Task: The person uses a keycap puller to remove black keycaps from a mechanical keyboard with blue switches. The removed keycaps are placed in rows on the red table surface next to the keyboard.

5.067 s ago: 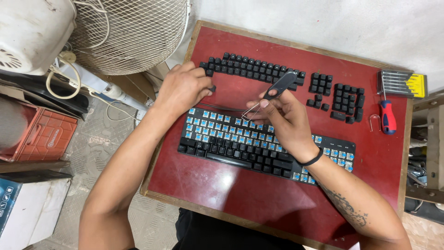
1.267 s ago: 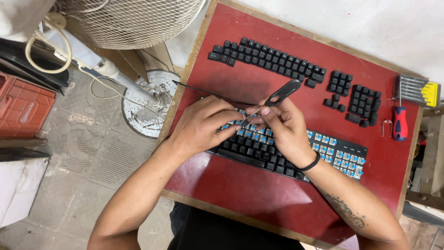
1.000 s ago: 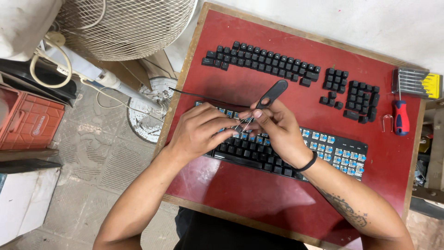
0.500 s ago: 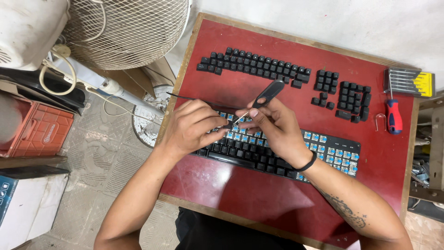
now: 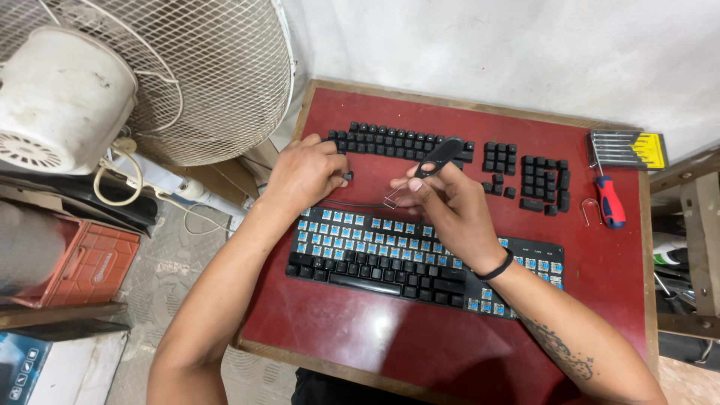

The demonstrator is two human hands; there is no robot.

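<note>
Head camera looks straight down for me onto the red-topped wooden counter, with the big white wire-caged fan off its left edge. Across the counter's middle lies the black mechanical keyboard with exposed blue switches, long axis running left to right; most of its upper rows are bare, while its near rows keep their caps. Beyond it, towards the wall, sits the row of loose black keycaps, laid parallel to the keyboard, with smaller clusters to the right of it. Further right I see the red-and-blue-handled screwdriver and a grey case of bits.

My left hand rests just past the keyboard's far-left corner, fingers curled closed around one small black keycap at the near end of that loose row. My right hand hovers over the keyboard's far edge, pinching the black-handled wire keycap puller, handle slanting up and right, wire loop pointing down-left. The loop hangs just above the bare switches, so the remaining capped keys lie nearer me than the puller tip, closest to the right hand.
</note>
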